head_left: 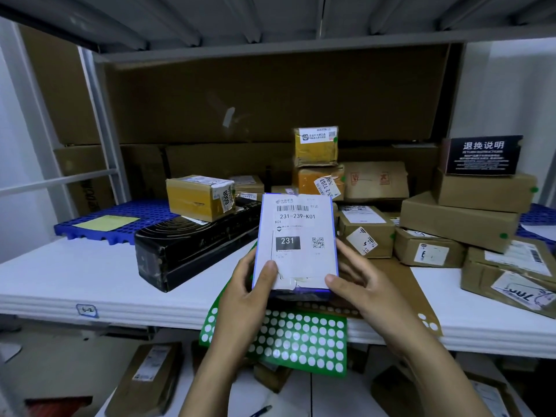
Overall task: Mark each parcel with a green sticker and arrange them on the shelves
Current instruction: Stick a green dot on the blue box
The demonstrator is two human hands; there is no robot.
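I hold a small blue-edged parcel with a white shipping label reading 231-239-K01 upright in front of me. My left hand grips its lower left side, thumb on the label. My right hand grips its lower right side, thumb at the bottom corner. Under my hands a green sticker sheet with most dots peeled off hangs over the front edge of the white shelf. Several cardboard parcels stacked at the right carry small green dots.
A long black box lies on the shelf left of the parcel, with a yellow-taped box on it. A blue plastic pallet sits at the back left. More parcels lie on the lower shelf. A brown backing sheet lies under my right wrist.
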